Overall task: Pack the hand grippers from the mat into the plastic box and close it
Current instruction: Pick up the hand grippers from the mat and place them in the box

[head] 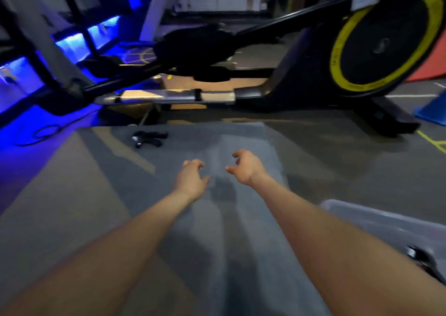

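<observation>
Overhead, both bare arms reach forward over the grey mat (217,255). Picture blurred by motion throughout.

Left hand (191,179): above the mat's middle, fingers loosely curled and spread, grasping nothing. No contact with the mat that I can confirm.

Right hand (243,168): just beside the left, a small gap between them, thumb pointing toward the left hand. Fingers bent like a claw, released, nothing in them.

Grippers (149,139): black, lying on the mat at its far left part, well beyond the left hand and apart from both hands. Handles splay toward the right. Looks like two lying together, touching or overlapping; blur prevents a firm count.

Box (386,221): clear plastic, at the mat's near right edge, partly hidden under the right forearm and cut by the picture's edge. No cover on it where it shows. A dark item (416,253) lies inside near its right end; too blurred to name with certainty.

Beyond the mat's far edge: a black exercise machine (301,74) with a yellow-ringed wheel (383,40) to the far right and a silver rail low along its base. Blue light (36,127) floods the floor past the mat's left side. A blue pad (432,110) sits far right of the mat.
</observation>
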### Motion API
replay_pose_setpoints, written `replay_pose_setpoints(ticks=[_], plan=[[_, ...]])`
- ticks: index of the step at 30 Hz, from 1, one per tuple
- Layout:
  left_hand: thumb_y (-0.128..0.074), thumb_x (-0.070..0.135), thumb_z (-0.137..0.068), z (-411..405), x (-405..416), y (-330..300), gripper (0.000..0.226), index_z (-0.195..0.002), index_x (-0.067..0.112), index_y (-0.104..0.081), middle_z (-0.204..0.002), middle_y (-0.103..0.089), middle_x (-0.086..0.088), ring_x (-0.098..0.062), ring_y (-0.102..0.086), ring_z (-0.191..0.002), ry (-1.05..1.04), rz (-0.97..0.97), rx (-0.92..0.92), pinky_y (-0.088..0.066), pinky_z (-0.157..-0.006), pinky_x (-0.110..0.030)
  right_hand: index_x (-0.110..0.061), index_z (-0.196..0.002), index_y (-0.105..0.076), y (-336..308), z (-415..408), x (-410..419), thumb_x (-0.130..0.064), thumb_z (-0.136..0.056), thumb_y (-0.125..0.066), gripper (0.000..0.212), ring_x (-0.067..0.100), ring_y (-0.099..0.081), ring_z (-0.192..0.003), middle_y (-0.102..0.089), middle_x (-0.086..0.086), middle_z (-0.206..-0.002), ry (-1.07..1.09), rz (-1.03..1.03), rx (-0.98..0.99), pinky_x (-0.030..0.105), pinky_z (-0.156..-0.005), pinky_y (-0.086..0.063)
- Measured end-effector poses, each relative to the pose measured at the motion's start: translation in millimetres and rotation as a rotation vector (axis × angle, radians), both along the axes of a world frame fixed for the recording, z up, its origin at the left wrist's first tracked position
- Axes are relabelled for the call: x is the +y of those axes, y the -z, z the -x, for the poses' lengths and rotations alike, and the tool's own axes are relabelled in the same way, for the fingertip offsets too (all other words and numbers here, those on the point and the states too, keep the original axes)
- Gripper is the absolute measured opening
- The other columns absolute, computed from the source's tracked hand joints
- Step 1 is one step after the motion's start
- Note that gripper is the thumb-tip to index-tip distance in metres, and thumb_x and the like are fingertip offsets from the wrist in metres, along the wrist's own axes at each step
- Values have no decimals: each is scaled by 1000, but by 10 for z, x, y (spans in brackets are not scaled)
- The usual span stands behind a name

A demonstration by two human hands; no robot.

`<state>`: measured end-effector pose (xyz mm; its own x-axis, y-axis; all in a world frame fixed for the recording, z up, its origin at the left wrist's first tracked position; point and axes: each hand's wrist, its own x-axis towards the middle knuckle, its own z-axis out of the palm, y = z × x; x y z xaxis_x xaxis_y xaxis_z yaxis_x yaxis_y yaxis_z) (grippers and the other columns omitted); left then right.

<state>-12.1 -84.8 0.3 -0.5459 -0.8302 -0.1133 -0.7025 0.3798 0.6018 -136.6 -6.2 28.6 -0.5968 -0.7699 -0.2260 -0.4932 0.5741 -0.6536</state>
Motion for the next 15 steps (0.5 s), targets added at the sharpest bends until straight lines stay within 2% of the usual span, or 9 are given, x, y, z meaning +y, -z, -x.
replay_pose_setpoints(ticks=[7, 9, 15], plan=[[-60, 13, -87, -739, -1358, 326, 45, -129, 3, -49, -131, -48, -19, -30, -51, -119, -174, 12, -13, -37, -102, -30, -4, -134, -47, 405, -556, -1569, -21, -90, -61, 49, 29, -52, -124, -53, 14, -134, -133, -11, -2, 37, -102, -43], [-59, 12, -86, -797, -1712, 483, 46, -130, 2, -49, -132, -47, -19, -31, -50, -122, -215, 9, -4, -34, -105, -29, -3, -131, -49, 591, -620, -1997, -22, -90, -61, 47, 30, -54, -120, -54, 15, -132, -166, -22, 15, 38, -98, -46], [-57, 14, -87, -706, -2641, 972, 46, -132, 7, -47, -135, -45, -16, -31, -46, -125, -270, 40, 2, -34, -106, -31, -5, -130, -51, 1180, -564, -3139, -24, -89, -62, 47, 31, -51, -123, -52, 16, -133, -181, -24, 75, 36, -101, -43]])
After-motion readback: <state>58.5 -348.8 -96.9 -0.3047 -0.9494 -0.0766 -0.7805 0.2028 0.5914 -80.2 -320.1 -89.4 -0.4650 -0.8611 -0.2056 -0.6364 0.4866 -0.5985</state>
